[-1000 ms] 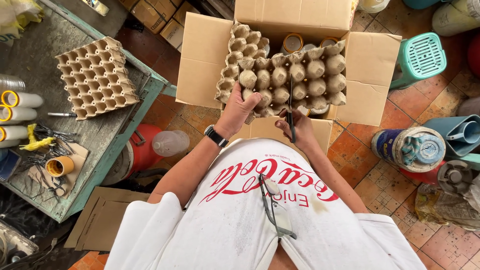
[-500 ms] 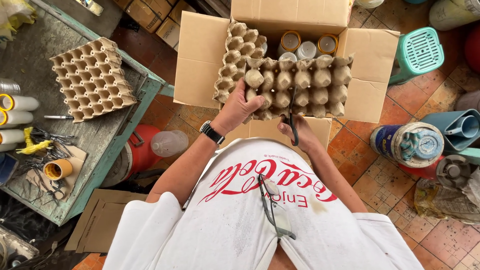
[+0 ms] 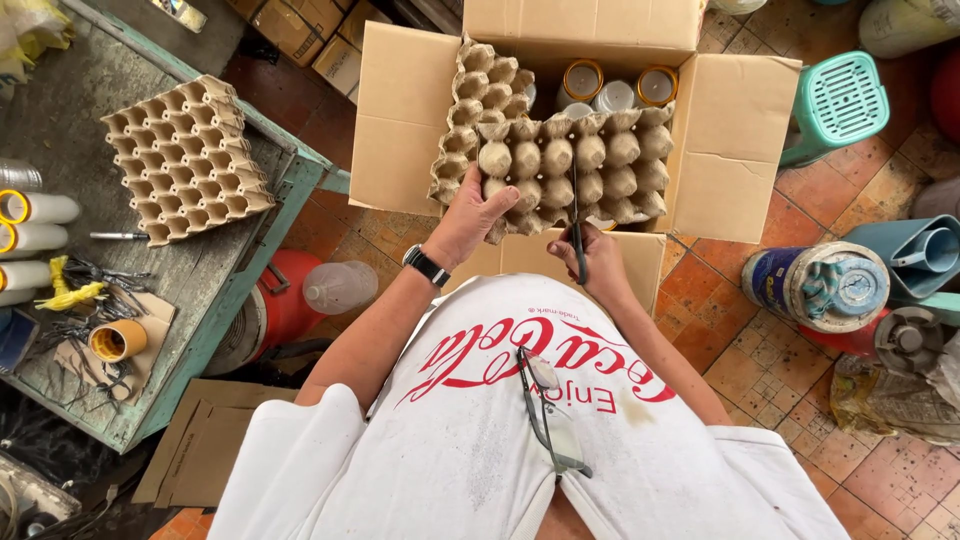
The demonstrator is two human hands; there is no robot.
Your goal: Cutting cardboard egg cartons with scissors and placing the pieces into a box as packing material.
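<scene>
A brown pulp egg tray lies over an open cardboard box. Its left part is bent upward. My left hand, with a black watch on the wrist, grips the tray's near edge. Dark scissors are in my right hand, blades pointing away from me into the tray between two rows of cups. Round cans with yellow rims show inside the box behind the tray.
A stack of egg trays sits on the worn green table at left, with white tubes and a yellow tape roll. A plastic bottle, a green stool and a cloth-stuffed tin stand on the tiled floor.
The scissor blades have gone further into the tray. The tray has shifted toward me, and more of the cans behind it shows. My left hand keeps its grip.
</scene>
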